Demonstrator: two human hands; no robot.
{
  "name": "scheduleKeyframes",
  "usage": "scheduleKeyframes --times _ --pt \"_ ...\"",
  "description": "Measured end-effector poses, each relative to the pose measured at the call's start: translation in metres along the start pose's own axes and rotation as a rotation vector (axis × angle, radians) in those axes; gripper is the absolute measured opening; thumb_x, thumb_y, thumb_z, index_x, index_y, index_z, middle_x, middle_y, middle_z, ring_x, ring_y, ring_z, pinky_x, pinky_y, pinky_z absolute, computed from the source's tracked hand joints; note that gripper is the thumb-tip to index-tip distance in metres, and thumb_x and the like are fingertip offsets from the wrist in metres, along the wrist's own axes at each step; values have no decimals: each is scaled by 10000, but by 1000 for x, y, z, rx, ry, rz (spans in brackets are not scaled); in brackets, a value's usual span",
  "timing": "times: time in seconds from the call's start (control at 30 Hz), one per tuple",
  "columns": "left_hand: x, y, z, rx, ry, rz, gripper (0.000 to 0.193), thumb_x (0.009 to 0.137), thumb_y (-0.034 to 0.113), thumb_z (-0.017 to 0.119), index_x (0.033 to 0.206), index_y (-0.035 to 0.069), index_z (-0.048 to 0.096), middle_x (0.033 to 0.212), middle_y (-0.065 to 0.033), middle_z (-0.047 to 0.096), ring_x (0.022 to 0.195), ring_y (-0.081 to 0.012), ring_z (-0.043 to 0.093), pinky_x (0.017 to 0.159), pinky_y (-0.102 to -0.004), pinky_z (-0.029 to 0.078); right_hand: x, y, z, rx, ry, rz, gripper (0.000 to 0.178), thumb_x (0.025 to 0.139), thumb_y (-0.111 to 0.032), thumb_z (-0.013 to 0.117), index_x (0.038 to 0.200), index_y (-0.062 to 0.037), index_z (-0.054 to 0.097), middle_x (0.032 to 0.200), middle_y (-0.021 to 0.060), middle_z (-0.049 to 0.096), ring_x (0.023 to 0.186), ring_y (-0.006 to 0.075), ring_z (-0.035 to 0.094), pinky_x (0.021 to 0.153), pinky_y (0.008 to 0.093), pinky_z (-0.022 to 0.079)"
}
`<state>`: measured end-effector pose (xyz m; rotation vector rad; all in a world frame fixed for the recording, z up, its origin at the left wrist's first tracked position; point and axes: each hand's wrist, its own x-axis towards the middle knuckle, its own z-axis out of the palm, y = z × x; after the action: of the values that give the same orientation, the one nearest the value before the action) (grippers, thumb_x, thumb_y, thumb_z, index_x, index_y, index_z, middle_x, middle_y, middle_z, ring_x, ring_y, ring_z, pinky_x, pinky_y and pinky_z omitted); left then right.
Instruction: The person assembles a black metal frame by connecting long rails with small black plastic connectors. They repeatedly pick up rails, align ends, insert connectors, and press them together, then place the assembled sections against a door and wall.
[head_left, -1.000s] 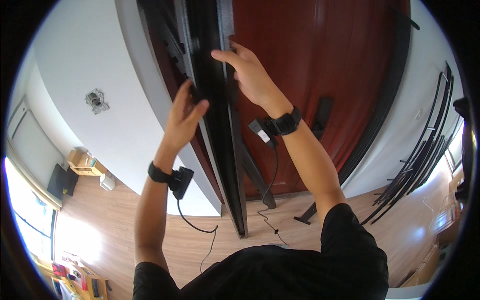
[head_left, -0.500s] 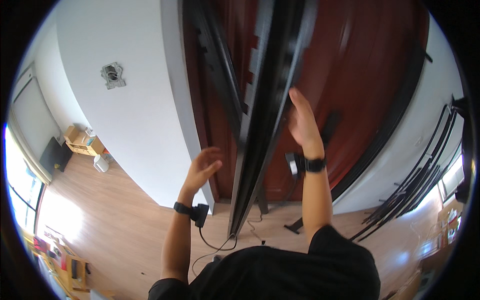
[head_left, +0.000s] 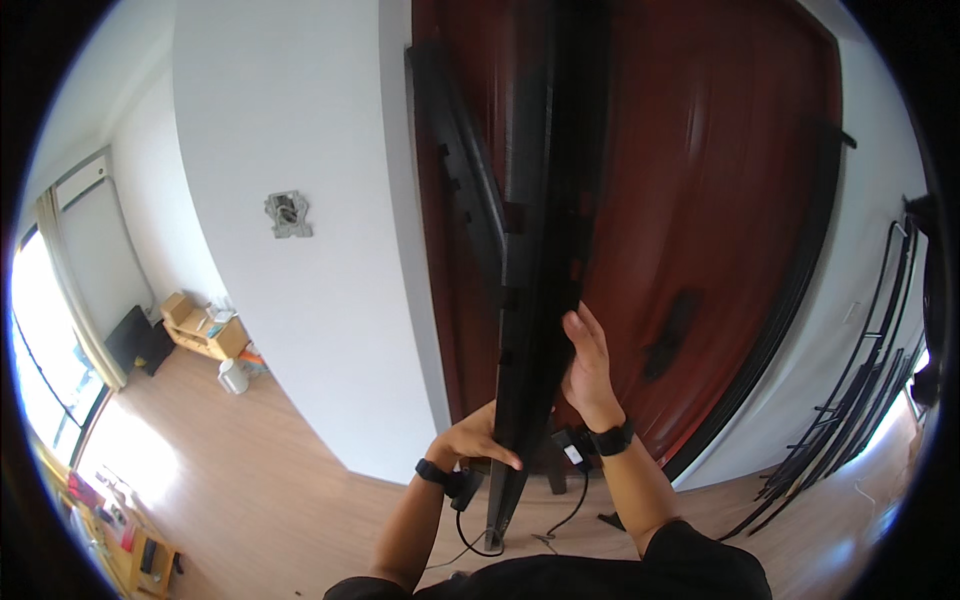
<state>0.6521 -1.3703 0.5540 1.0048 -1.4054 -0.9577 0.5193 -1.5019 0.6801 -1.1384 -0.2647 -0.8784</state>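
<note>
A long black metal post (head_left: 530, 330) with notches along its edge stands nearly upright in front of me, its lower end close to the floor. My left hand (head_left: 472, 436) is closed on its left side low down, the thumb across the front and the other fingers partly hidden behind. Higher up, my right hand (head_left: 588, 368) is closed against the right side, with some fingertips out of sight behind the post. Each wrist wears a black strap with a small cabled box. Behind the post, a second black notched bar (head_left: 462, 165) leans against the dark red door (head_left: 700, 200).
A white wall (head_left: 300, 330) with an uncovered socket box (head_left: 289, 214) stands at the left. Several thin black bars (head_left: 850, 390) lean along the right wall. Far left are a wooden cabinet (head_left: 205, 332) and a white bin (head_left: 233, 376). The door handle (head_left: 672, 335) juts out.
My left hand, apart from the post before, has closed on it. My right hand has slid lower along it. The post has turned and stands more upright.
</note>
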Motion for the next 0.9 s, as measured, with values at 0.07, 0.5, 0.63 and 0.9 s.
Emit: scheduleKeyframes --times 0.07,0.5,0.63,0.9 --pt "-14 10 9 25 -22 -7 1061 573 196 1029 1473 51 486 1429 -106 570 1345 -253 522 1138 -406 417 -4 2 13 133 -136 83 444 1045 -265 595 1417 -28 545 1266 68 655 1145 152 623 989 301 502" --pt "-51 11 109 302 806 29 628 649 142 899 1183 -12 607 1036 -78 697 962 -161 654 847 -316 546 -4 45 1 239 -403 259 647 1015 -583 508 1392 -61 574 1203 103 688 1128 207 647 976 348 481" --pt "-71 8 132 355 996 28 773 645 75 868 1336 -3 529 1163 -78 627 1098 -187 595 976 -337 490 -68 70 -97 -14 -166 568 575 1046 -533 476 1327 -55 629 1133 96 713 1057 166 653 911 331 486" --pt "-188 67 129 310 1122 289 753 873 121 779 1511 25 392 1328 -127 579 1238 -233 576 1114 -434 451 -431 114 -248 -452 452 1352 285 1005 -412 593 933 -152 685 872 19 768 778 108 715 592 271 495"
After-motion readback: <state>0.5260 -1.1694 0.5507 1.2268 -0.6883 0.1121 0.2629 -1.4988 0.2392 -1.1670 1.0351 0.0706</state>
